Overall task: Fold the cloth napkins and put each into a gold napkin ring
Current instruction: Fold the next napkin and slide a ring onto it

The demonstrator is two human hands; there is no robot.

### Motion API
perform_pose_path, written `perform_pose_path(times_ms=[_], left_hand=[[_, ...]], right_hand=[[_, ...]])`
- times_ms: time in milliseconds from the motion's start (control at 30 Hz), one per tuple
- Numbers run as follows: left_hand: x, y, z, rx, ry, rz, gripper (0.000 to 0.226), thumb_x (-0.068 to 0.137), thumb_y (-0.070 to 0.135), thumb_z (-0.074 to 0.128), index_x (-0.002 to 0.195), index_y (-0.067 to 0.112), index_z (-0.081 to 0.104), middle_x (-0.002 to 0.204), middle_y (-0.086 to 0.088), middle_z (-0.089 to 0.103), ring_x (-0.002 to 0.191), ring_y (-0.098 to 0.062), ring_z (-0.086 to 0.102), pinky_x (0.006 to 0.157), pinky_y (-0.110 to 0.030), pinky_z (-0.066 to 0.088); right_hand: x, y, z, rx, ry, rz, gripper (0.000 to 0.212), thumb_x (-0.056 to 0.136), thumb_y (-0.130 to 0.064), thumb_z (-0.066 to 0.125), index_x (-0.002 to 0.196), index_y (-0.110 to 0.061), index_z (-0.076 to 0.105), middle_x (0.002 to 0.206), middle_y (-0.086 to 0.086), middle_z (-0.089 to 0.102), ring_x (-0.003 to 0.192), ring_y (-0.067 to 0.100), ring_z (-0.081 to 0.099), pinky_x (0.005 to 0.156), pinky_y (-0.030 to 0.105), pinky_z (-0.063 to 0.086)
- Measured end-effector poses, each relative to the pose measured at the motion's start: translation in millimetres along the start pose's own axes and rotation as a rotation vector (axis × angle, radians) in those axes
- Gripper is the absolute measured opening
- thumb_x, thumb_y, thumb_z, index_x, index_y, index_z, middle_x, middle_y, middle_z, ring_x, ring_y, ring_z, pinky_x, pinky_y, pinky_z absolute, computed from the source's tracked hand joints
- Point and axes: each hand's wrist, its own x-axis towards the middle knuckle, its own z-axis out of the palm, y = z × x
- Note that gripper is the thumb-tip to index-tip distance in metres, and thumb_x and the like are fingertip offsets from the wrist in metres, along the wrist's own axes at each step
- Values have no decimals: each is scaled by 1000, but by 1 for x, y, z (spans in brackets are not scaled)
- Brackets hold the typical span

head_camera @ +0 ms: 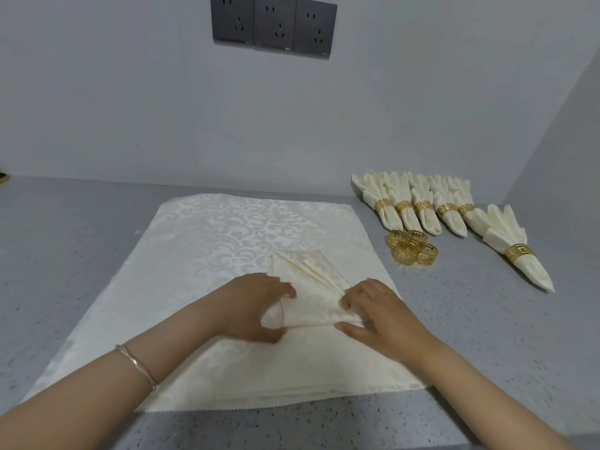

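Note:
A cream napkin, partly folded into pleats, lies on top of a flat stack of cream damask napkins on the grey counter. My left hand grips the napkin's left edge, fingers curled round the fold. My right hand pinches the pleats at its right side, close to the narrow end. Several loose gold napkin rings sit in a cluster to the right of the stack. Behind them lies a row of several folded napkins in gold rings, and one more ringed napkin lies further right.
The grey speckled counter meets a pale wall at the back and another on the right. Three dark wall sockets are mounted high on the back wall. A bangle circles my left wrist.

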Motion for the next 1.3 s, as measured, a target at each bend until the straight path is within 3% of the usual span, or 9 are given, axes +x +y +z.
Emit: perform_pose_path(times_ms=[67, 200, 367, 533, 733, 900, 1000, 1133, 1300], left_hand=[[4, 3, -2, -16, 42, 5, 54, 73, 59, 52, 123, 38, 48, 108, 11, 60, 101, -12, 53, 90, -22, 39], [15, -1, 0, -180, 159, -106, 60, 70, 77, 34, 100, 33, 64, 100, 15, 66, 94, -5, 57, 86, -25, 44], [33, -3, 7, -449, 274, -290, 32, 85, 51, 62, 65, 26, 61, 77, 15, 61, 80, 4, 54, 69, -17, 37], [46, -3, 17, -445, 334, -339, 33, 89, 39, 61, 60, 30, 48, 73, 10, 54, 72, -6, 50, 64, -18, 35], [51, 3, 25, -354, 413, -341, 14, 86, 28, 61, 79, 26, 49, 77, 14, 50, 72, -5, 47, 63, -17, 30], [57, -2, 31, -75, 405, -40, 46, 97, 26, 45, 143, 28, 41, 150, 7, 37, 137, -14, 34, 112, -27, 19], [60, -6, 33, -18, 285, 51, 59, 95, 44, 11, 144, 29, 40, 154, 11, 30, 146, -12, 19, 117, -28, 0], [62, -13, 36, -167, 225, -14, 40, 104, 34, 29, 142, 36, 41, 151, 17, 34, 145, -6, 18, 117, -27, -1], [63, -14, 36, -280, 182, -51, 38, 104, 31, 34, 140, 38, 43, 150, 18, 33, 144, -4, 19, 117, -26, 1]], right_hand=[[1, 0, 0, 18, 2, 18, 34, 83, -61, 51, 87, -28, 53, 88, -12, 52, 88, 7, 44, 77, 11, 32], [7, 2, -2, 78, 31, 88, 33, 86, -58, 51, 77, -27, 56, 84, -10, 59, 86, 8, 50, 78, 14, 35], [19, 0, -3, 155, 58, 190, 28, 85, -39, 67, 66, -24, 52, 76, -3, 61, 76, 13, 53, 68, 25, 36], [29, -1, -3, 224, 66, 238, 15, 84, -32, 69, 94, -23, 62, 85, -7, 59, 83, 7, 52, 72, 22, 38], [33, 1, 6, 143, 12, 187, 30, 93, -28, 58, 122, -27, 64, 77, -17, 34, 84, 11, 40, 67, 12, 27], [35, 1, 5, 129, 3, 160, 29, 92, -26, 59, 120, -25, 65, 78, -18, 34, 84, 7, 37, 68, 10, 26], [34, 1, 5, 120, -9, 145, 27, 92, -27, 59, 119, -25, 66, 98, -12, 50, 96, 9, 45, 75, 10, 26], [35, 1, 1, 71, -38, 147, 31, 96, -33, 52, 125, -26, 62, 140, -11, 48, 130, 8, 40, 101, 18, 28], [36, -14, 4, -85, -199, -23, 63, 94, -55, 23, 146, -20, 35, 152, -2, 34, 140, 18, 31, 113, 28, 19]])
